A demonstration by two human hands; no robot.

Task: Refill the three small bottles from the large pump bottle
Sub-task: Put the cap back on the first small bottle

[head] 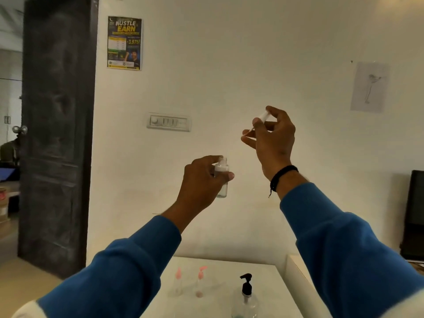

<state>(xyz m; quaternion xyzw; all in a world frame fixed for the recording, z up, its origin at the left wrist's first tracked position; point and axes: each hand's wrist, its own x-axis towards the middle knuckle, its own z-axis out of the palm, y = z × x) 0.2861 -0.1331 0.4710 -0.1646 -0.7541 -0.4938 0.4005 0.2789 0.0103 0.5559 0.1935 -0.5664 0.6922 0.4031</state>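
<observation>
Sleeves: blue, nearest cam; both arms raised well above table (220, 271).
L hand (202, 180): grips small clear bottle (221, 177), upright, neck open, whitish contents in upper part.
R hand (270, 136): pinches white spray cap (262, 118) w/ dip tube, apart from bottle.
Risk: bottle uncapped, held high; a tilt would prob spill it; tube may drip.
Table: 2 pink-top small bottles (189, 283), look near empty; pump bottle (246, 297) black head, clear, level can't tell.

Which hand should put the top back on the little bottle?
Probably the right hand: it already pinches the white spray top, just above the small bottle's open neck. The left hand is busy holding that bottle upright.
</observation>
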